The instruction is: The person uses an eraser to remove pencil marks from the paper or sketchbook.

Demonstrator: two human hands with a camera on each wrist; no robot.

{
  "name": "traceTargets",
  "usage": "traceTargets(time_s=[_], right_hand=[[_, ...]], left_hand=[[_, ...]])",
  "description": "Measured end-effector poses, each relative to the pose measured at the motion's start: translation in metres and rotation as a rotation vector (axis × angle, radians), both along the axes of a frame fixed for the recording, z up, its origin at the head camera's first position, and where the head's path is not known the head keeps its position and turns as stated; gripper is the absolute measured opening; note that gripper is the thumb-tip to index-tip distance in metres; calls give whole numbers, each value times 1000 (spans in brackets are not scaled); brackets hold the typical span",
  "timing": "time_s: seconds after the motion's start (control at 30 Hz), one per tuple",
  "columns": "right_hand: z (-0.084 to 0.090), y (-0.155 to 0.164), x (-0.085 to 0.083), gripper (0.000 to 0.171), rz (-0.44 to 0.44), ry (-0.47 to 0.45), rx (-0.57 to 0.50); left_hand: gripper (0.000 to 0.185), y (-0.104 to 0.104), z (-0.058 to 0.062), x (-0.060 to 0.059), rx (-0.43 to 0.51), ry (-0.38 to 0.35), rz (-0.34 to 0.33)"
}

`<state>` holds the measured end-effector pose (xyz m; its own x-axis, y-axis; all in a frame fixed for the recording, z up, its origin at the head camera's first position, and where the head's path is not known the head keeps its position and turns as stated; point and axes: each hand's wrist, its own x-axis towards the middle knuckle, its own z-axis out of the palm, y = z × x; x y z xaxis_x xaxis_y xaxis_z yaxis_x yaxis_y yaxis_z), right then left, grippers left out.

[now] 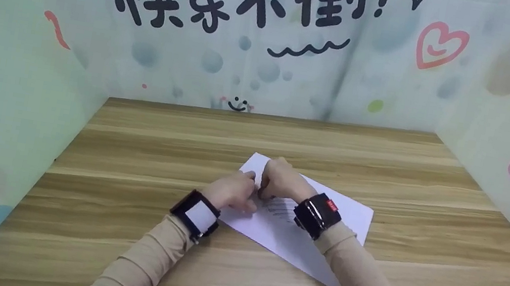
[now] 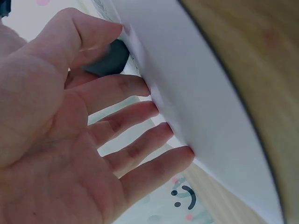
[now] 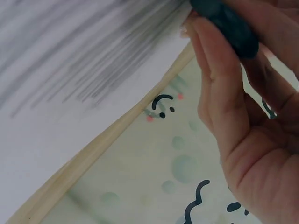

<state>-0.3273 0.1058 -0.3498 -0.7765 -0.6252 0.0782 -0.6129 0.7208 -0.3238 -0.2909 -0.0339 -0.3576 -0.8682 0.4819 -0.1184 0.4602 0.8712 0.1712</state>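
A white sheet of paper [image 1: 285, 242] lies at a slant on the table, with grey pencil-like strokes [image 3: 117, 51] across part of it. My left hand [image 1: 232, 190] rests its fingertips on the sheet near its left corner, the fingers spread and fairly straight in the left wrist view. Just to its right, my right hand [image 1: 286, 181] pinches a small dark teal eraser-like block [image 3: 229, 28] between thumb and fingers over the sheet. In the head view that block is hidden by the hand, and its lower end is out of the right wrist view.
The wood-grain table [image 1: 158, 138] is bounded by printed cloth walls [image 1: 184, 70] at the back and both sides. A black wrist strap [image 1: 195, 215] is on the left arm, and another black strap [image 1: 317, 215] on the right.
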Motion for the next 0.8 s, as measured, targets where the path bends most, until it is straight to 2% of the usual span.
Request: traceTargets(time_s=[0.1,0.23,0.33,0.47,0.57,0.7,0.8], right_hand=[[0,1,1,5,13,22,-5],[0,5,3,5,29,-38,0],[-2,12,-2,4,-16,25,-27],[-3,23,-10,9,-57,57,-117],[-1,29,-13,10,-117,-50,-158],[-3,31,-16,12,-180,-84,-46],[-8,31,-19,15,-205,-27,60]], left_hand=[[30,1,0,0,-9,16,-1],[28,2,0,1,-27,7,3],[30,3,-1,4,-50,4,10],[34,8,-2,10,-66,-2,60],[35,10,-1,14,-67,-12,93],[34,11,2,15,-84,-12,108],[34,14,1,15,-96,-26,122]])
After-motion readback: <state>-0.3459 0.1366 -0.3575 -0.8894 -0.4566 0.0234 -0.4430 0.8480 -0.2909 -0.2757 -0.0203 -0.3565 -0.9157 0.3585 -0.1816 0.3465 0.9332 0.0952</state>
